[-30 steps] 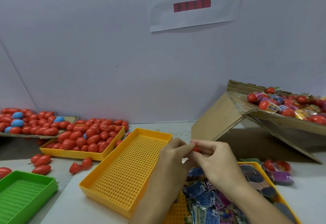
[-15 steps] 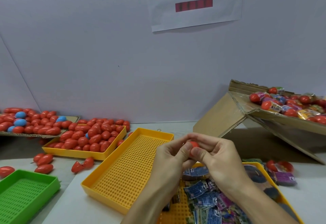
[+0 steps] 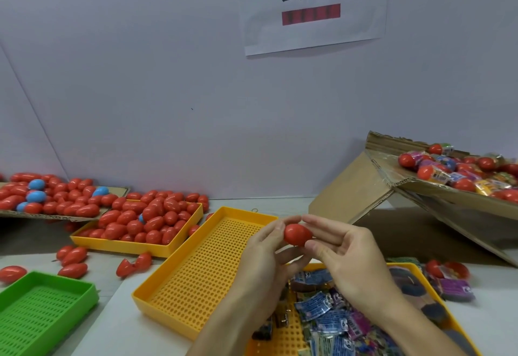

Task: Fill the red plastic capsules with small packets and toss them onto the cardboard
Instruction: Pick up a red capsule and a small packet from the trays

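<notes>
fingers: left hand (image 3: pixel 265 252) and right hand (image 3: pixel 346 257) both pinching a closed red capsule (image 3: pixel 297 234)
change: capsule now far more exposed than before
capsule place: above empty yellow tray (image 3: pixel 207 266)
counter: packets (image 3: pixel 322 306), cardboard (image 3: pixel 437 195) at right
room: white wall, paper sign (image 3: pixel 314 5)

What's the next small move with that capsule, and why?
Probably toss it left onto the cardboard. The red capsule looks closed, pinched between left hand and right hand, and other closed ones already lie there.
</notes>
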`<state>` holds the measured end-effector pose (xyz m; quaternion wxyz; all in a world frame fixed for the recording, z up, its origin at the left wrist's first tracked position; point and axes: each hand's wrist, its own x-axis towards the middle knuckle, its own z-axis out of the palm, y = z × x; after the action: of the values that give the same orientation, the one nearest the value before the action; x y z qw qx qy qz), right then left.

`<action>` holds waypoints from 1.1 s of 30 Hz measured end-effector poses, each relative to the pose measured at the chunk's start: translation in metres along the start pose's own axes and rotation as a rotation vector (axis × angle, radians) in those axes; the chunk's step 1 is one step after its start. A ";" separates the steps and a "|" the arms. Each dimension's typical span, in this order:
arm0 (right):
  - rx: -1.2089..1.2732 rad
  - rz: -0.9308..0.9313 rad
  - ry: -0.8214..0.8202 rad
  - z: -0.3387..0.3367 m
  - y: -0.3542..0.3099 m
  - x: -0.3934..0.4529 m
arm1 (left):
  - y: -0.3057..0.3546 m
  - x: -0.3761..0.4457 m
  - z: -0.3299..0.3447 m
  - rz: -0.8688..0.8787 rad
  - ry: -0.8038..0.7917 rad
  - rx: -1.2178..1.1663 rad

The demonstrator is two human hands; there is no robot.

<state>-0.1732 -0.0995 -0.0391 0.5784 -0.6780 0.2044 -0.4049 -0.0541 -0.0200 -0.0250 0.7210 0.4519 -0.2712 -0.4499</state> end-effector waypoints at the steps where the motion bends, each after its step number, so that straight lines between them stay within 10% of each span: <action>1: -0.026 0.000 0.022 0.000 0.001 0.001 | 0.000 0.000 -0.001 0.004 -0.005 0.050; 13: -0.582 -0.149 0.025 -0.008 -0.007 -0.001 | 0.006 -0.002 -0.009 0.118 0.109 0.384; 24: -1.133 0.193 -0.484 0.010 -0.031 -0.018 | 0.006 0.008 -0.020 0.122 0.286 0.285; 33: -1.114 0.122 -0.409 0.009 -0.036 -0.022 | 0.006 0.007 -0.017 0.112 0.278 0.294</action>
<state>-0.1860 -0.0684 -0.0114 0.1856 -0.9306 0.3090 -0.0642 -0.0348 -0.0177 -0.0275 0.7018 0.5941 -0.2564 -0.2978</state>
